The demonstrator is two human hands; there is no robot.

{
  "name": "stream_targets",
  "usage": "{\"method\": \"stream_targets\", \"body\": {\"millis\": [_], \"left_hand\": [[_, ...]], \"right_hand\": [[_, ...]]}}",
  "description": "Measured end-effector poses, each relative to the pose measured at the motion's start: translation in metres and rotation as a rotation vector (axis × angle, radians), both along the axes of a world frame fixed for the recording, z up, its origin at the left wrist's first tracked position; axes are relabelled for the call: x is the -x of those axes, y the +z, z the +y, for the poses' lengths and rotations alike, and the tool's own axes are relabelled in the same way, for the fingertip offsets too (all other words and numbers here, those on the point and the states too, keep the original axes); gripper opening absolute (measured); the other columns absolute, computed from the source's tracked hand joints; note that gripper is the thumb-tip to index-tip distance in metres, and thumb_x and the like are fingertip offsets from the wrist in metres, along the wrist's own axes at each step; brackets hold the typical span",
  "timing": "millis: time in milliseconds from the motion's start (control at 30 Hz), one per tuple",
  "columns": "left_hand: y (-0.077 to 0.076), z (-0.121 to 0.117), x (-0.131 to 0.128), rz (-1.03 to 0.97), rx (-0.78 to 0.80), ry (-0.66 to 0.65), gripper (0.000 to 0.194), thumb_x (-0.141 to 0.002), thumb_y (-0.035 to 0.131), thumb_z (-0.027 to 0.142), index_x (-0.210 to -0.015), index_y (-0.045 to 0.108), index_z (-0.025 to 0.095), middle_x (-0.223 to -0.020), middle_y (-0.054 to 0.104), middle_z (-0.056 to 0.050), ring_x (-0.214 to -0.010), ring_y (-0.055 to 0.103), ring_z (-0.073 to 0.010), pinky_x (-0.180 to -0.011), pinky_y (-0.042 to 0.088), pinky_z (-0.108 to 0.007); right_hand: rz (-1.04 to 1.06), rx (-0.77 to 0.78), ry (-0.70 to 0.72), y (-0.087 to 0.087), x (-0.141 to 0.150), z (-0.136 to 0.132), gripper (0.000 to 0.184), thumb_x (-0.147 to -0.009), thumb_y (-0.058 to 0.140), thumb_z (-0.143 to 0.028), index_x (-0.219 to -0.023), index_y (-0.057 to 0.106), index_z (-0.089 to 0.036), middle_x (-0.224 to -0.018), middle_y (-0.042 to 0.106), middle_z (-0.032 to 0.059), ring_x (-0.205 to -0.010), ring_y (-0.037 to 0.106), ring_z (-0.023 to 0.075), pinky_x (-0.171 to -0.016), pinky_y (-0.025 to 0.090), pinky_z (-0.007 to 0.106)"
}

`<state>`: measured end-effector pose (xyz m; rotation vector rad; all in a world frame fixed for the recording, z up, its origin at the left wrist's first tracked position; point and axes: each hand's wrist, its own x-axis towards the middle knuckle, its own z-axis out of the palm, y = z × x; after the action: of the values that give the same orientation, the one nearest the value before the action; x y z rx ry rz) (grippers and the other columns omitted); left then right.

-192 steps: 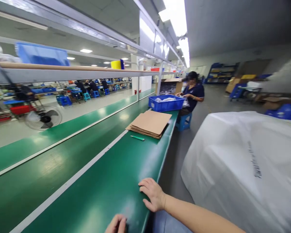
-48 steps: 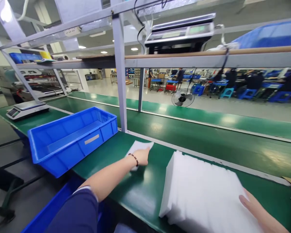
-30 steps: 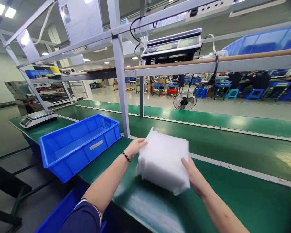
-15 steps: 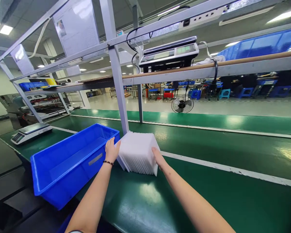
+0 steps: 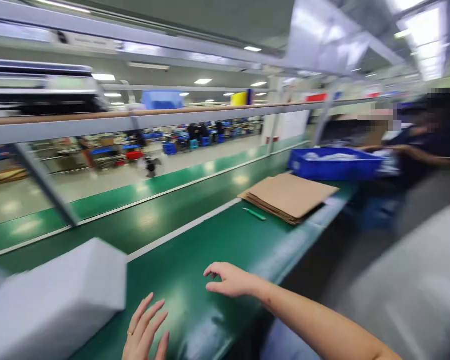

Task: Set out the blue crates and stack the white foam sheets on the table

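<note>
My left hand (image 5: 145, 327) is at the bottom of the view with its fingers spread, just right of a stack of white foam sheets (image 5: 67, 295) and apart from it. Over the green tabletop (image 5: 180, 250) my right hand (image 5: 227, 280) hovers, thumb and fingers parted around nothing. Farther off lie a pile of brown cardboard sheets (image 5: 290, 192) and, beside it, a slim green pen-like tool (image 5: 254, 214). The left side of the foam is blurred and runs out of view.
A blue bin (image 5: 333, 167) with whitish contents stands past the cardboard. A co-worker in dark clothing (image 5: 431, 135) is at the far right. A large pale blurred shape (image 5: 427, 280) is at the right. A shelf rail (image 5: 195, 117) crosses above, carrying a scale (image 5: 41, 87) at left.
Both hands have let go of the foam stack and moved away from it. The view has swung right, so the near blue bin is gone and the cardboard and co-worker appear.
</note>
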<state>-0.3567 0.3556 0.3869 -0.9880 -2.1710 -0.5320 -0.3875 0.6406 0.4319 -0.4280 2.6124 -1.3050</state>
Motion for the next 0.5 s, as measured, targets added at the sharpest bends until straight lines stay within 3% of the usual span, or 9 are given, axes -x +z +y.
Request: {"method": "stream_targets", "body": {"millis": [167,233,300,367,400,433,500], "left_hand": [[-0.024,0.113,0.024,0.062,0.081,-0.422,0.03,-0.073,0.056,0.02,-0.102,0.056,0.025,-0.098,0.066,-0.005,-0.103,0.057,-0.0269,-0.081,0.051,-0.041],[-0.027,0.159,0.024,0.07,0.104,-0.554,0.027,-0.073,0.055,0.02,-0.1,0.058,0.024,-0.099,0.065,-0.004,-0.103,0.057,-0.026,-0.081,0.052,-0.039],[-0.029,0.198,0.018,0.053,0.117,-0.629,0.026,-0.073,0.055,0.02,-0.098,0.059,0.024,-0.1,0.065,-0.005,-0.105,0.056,-0.0253,-0.082,0.052,-0.038],[-0.03,0.23,0.011,0.033,0.127,-0.68,0.025,-0.074,0.055,0.02,-0.098,0.06,0.023,-0.102,0.064,-0.005,-0.107,0.054,-0.0245,-0.082,0.052,-0.037],[-0.031,0.243,0.008,0.029,0.129,-0.705,0.024,-0.074,0.055,0.021,-0.097,0.061,0.023,-0.102,0.064,-0.005,-0.107,0.054,-0.0241,-0.082,0.053,-0.036],[-0.032,0.254,0.004,0.029,0.132,-0.731,0.024,-0.074,0.056,0.021,-0.097,0.061,0.024,-0.102,0.065,-0.004,-0.107,0.054,-0.0236,-0.082,0.053,-0.035],[-0.033,0.274,-0.002,0.036,0.146,-0.786,0.023,-0.074,0.056,0.023,-0.097,0.061,0.024,-0.101,0.065,-0.004,-0.107,0.055,-0.0229,-0.083,0.053,-0.034]], "right_hand": [[0.048,-0.061,-0.394,0.087,-0.105,0.166,0.039,-0.071,0.058,-0.04,-0.103,0.062,-0.019,-0.094,0.064,0.004,-0.085,0.058,0.0177,-0.077,0.046,0.032],[0.131,-0.018,-0.665,0.124,-0.166,0.224,0.037,-0.07,0.059,-0.041,-0.097,0.063,-0.017,-0.088,0.065,0.0035,-0.081,0.059,0.0176,-0.075,0.047,0.032],[0.211,0.146,-0.969,0.149,-0.238,0.274,0.035,-0.069,0.06,-0.042,-0.09,0.065,-0.015,-0.09,0.065,0.0058,-0.083,0.061,0.0184,-0.073,0.049,0.032],[0.309,0.229,-1.338,0.155,-0.315,0.313,0.028,-0.072,0.057,-0.038,-0.084,0.065,-0.013,-0.088,0.065,0.0093,-0.08,0.062,0.0175,-0.071,0.049,0.031],[0.3,0.268,-1.569,0.149,-0.352,0.328,0.02,-0.073,0.056,-0.032,-0.078,0.065,-0.014,-0.084,0.066,0.01,-0.076,0.062,0.0164,-0.07,0.049,0.031],[0.263,0.332,-1.832,0.138,-0.387,0.338,0.015,-0.074,0.055,-0.027,-0.07,0.064,-0.016,-0.077,0.065,0.0099,-0.07,0.062,0.0153,-0.068,0.049,0.031],[0.207,0.347,-2.12,0.102,-0.444,0.344,0.025,-0.076,0.047,-0.022,-0.053,0.056,-0.017,-0.06,0.06,0.0138,-0.057,0.061,0.0184,-0.058,0.049,0.037]]}}
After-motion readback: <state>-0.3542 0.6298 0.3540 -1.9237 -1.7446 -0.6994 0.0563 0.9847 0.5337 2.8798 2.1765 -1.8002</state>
